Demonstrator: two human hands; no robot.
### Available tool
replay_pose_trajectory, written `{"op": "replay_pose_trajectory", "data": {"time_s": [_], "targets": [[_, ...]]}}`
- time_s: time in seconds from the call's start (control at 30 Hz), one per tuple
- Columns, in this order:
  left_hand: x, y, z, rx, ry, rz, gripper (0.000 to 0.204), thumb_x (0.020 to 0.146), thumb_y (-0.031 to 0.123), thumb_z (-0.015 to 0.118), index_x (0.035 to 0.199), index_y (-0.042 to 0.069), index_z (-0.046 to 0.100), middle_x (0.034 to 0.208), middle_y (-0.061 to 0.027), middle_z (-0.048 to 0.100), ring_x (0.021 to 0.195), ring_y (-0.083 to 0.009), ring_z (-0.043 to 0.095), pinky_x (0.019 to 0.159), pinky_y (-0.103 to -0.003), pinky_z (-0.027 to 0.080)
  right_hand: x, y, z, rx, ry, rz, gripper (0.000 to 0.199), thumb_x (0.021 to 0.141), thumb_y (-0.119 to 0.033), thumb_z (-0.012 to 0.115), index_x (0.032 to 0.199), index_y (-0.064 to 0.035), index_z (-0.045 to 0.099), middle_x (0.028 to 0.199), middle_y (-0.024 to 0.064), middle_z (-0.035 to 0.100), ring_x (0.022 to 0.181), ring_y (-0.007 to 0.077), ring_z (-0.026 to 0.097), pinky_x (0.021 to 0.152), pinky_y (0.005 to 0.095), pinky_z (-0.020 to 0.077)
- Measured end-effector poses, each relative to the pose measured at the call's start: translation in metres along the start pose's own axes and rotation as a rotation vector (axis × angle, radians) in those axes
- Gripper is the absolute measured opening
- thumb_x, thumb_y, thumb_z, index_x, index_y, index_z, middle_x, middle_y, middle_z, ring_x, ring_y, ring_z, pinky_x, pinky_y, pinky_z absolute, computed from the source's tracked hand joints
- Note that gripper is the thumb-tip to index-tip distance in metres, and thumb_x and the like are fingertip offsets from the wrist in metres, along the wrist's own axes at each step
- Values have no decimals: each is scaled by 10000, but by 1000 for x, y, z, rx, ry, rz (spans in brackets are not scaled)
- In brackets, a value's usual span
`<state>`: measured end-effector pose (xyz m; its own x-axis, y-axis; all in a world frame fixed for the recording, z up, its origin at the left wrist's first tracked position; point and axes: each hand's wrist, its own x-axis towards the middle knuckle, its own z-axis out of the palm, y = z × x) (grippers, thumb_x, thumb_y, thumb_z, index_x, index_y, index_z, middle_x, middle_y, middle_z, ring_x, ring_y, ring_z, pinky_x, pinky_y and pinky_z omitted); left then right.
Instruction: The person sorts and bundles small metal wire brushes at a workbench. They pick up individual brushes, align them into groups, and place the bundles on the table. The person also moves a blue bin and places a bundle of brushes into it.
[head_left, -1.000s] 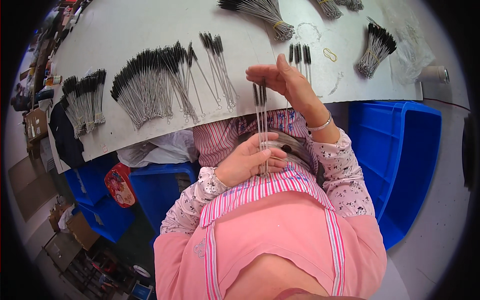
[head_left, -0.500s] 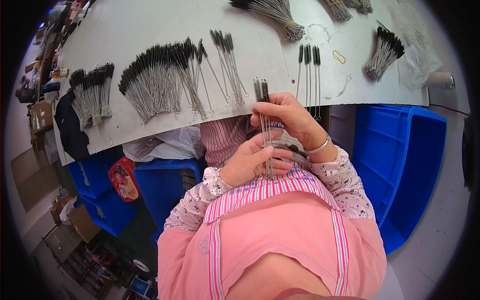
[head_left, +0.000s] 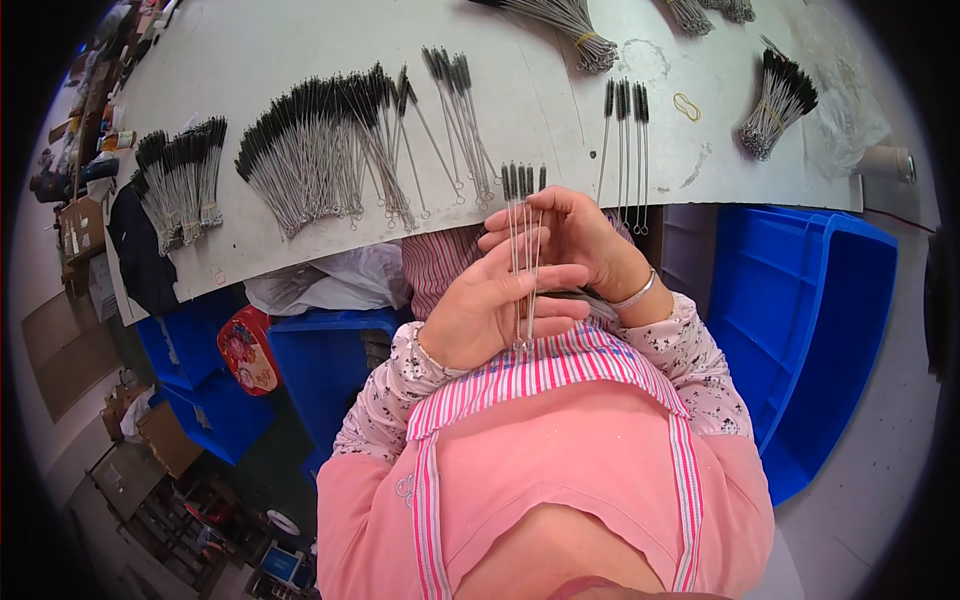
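Observation:
Several thin tube brushes (head_left: 516, 215) with black bristle tips and looped wire ends stand upright in front of my chest, bristles pointing away from me. My left hand (head_left: 480, 305) holds their wire stems across its fingers, with the thumb laid over them. The thumb and fingers of my right hand (head_left: 580, 235) pinch at the stem of the rightmost brush (head_left: 542, 185), which stands a little apart from the others. A small row of loose brushes (head_left: 623, 140) lies on the table just beyond my right hand.
On the white table (head_left: 330, 35) lie a wide spread of brushes (head_left: 310, 160), smaller groups (head_left: 185, 185) and a banded bundle (head_left: 772, 105). A yellow rubber band (head_left: 687, 106) lies at the right. Blue bins (head_left: 800, 330) stand below the table's edge on both sides.
The brushes in my hands were bunched and are now fanned apart, with one separated to the right. My left hand has moved up along the stems, and the right hand's fingers have shifted right.

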<state>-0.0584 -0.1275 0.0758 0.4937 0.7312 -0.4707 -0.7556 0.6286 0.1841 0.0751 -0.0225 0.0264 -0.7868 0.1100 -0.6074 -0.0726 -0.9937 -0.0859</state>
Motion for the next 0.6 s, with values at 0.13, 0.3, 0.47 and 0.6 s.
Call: {"op": "replay_pose_trajectory", "data": {"time_s": [0.13,0.3,0.47,0.6], "targets": [[-1,2,8,28,34,41,484,944,138,403,1374,101,184,1312,-240,393,1054,-358,556,843,-401,522,2,3,2,14,-21,-21,451,883,-283,341,1019,82,568,989,237,611,895,309,610,878,400,463],[1,-3,0,31,35,107,466,944,133,400,1361,86,198,1299,-233,412,1069,-354,548,852,-390,520,3,13,0,-161,28,-115,354,865,-221,436,1009,72,574,931,185,631,834,253,624,801,356,502],[4,-2,2,47,62,87,443,943,143,404,1340,56,227,1268,-216,449,1052,-320,560,844,-383,519,7,15,-4,-10,17,-45,311,844,-183,489,1003,71,575,930,168,632,811,230,628,752,325,521],[6,-9,-14,26,32,69,383,936,131,415,1289,13,323,1162,-167,525,885,-224,604,700,-316,523,1,14,6,-116,30,-96,313,862,-197,501,1011,71,567,954,171,626,808,224,629,731,323,527]]}}
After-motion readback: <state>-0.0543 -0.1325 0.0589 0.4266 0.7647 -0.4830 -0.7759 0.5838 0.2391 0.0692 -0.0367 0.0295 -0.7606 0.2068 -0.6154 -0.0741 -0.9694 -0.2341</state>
